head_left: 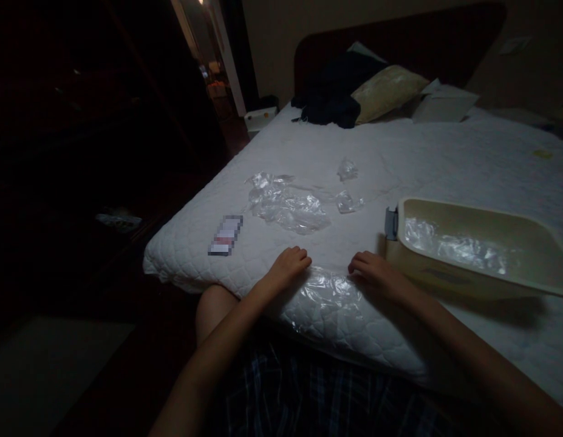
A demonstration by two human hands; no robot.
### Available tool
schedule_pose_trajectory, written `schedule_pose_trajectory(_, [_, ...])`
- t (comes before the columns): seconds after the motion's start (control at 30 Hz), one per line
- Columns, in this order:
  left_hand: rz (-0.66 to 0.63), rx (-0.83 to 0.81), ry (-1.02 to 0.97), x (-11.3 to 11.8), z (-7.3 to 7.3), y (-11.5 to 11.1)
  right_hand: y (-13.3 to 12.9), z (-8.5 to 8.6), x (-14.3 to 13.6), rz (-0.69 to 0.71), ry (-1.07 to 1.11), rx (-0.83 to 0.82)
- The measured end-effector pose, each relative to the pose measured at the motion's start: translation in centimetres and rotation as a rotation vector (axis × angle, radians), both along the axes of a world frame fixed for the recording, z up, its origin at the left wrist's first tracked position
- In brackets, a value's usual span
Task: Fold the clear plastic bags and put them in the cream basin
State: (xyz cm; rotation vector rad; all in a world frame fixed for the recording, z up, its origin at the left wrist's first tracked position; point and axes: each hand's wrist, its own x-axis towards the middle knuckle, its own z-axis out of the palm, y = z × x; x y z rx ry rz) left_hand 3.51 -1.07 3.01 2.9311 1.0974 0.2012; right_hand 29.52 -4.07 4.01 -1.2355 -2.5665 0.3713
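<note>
A clear plastic bag (pixel 332 294) is spread between my hands at the near edge of the bed, its lower part hanging over that edge. With curled fingers, my left hand (pixel 291 264) pinches the bag's upper left corner. At the upper right corner, my right hand (pixel 371 271) is closed on it in the same way; the fingertips are partly hidden in the dim light. Beyond my hands lies a crumpled heap of clear plastic bags (pixel 288 205). Two smaller crumpled pieces, one plastic wad (pixel 347 169) and one plastic scrap (pixel 347 202), rest to its right.
A cream plastic bin (pixel 445 276) with clear plastic inside stands right of my right hand. A phone-like object (pixel 225 235), its face pixelated, lies left on the white quilted bed (pixel 190 243). Dark cloth (pixel 331 91) and a pillow (pixel 388 91) are by the headboard (pixel 413 45).
</note>
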Motion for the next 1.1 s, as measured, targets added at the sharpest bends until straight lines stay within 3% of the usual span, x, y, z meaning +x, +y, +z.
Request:
schedule_pose_trajectory(0.2, [-0.019,-0.093,0.032,-0.1,-0.3,-0.5,-0.5,-0.8,-0.1,0.023,-0.121,0.003])
schedule_pose_trajectory(0.43, [-0.026,-0.265,-0.048,-0.6,1.3,-1.3,-0.7,-0.5,-0.5,-0.022,-0.231,-0.052])
schedule_pose_trajectory(0.7, [-0.011,-0.177,0.042,-1.1,0.4,-2.1,-0.3,0.4,-1.5,-0.115,-0.298,-0.052])
schedule_pose_trajectory(0.9, [0.042,-0.183,0.009,-0.3,0.3,-2.4,-0.5,1.6,-5.7,-0.289,-0.262,-0.074])
schedule_pose_trajectory(1.1, [0.112,-0.245,0.069,1.0,-0.3,-1.1,0.7,0.3,-10.2,-0.34,-0.379,-0.24])
